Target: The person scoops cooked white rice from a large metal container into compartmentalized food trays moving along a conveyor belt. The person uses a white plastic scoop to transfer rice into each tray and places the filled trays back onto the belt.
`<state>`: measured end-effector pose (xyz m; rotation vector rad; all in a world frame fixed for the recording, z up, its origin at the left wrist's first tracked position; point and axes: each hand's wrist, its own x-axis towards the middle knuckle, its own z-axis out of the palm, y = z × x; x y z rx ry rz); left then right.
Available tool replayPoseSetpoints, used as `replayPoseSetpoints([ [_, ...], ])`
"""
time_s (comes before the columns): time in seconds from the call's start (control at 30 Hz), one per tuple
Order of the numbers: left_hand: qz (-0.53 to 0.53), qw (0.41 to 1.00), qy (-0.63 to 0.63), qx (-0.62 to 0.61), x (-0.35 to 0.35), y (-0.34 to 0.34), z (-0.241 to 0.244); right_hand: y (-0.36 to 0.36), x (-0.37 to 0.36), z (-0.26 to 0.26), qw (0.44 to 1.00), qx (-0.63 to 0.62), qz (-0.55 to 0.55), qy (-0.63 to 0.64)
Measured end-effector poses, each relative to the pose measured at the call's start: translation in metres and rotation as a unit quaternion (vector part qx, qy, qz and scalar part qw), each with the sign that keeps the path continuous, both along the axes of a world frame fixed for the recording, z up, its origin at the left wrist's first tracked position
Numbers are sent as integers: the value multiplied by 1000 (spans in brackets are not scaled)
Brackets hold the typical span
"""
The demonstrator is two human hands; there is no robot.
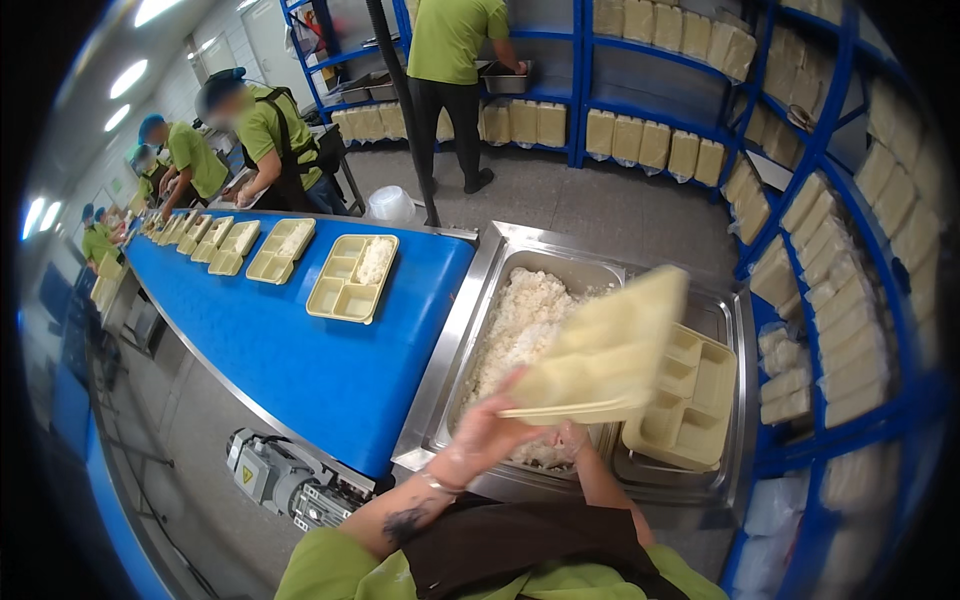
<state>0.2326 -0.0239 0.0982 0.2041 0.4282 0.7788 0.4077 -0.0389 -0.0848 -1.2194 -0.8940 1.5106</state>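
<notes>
My left hand (487, 427) grips the near left edge of a pale yellow compartment tray (600, 352), tilted up and blurred by motion. Beneath the tray's near edge is my right hand (574, 442), partly hidden; whether it holds anything cannot be told. Behind and below them, cooked white rice (525, 315) fills a steel pan (457, 405). To the right of the pan stand more empty compartment trays (675, 435), nested. On the blue conveyor belt (360, 375) lies a tray (352, 277) with rice in one long compartment.
More filled trays (281, 251) line the belt towards the far left, where several co-workers (277, 142) stand. Another person (454, 45) faces blue shelving (577, 82) with stacked trays. A motor (277, 480) sits below the belt's near edge; a dark pole (409, 112) rises behind the belt.
</notes>
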Motion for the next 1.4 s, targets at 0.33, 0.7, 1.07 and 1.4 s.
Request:
replayPoseSetpoints([
  [0.33, 176, 951, 249, 50, -170, 34, -80, 25, -8, 33, 996, -55, -49, 58],
  [0.7, 146, 960, 233, 56, -55, 67, -116, 54, -49, 54, 772, -12, 22, -635],
  [1.07, 119, 978, 151, 79, -103, 61, -128, 23, -38, 73, 980, -150, 58, -116],
  [1.4, 88, 982, 148, 74, -151, 50, -133, 19, -7, 85, 987, -128, 25, -91],
])
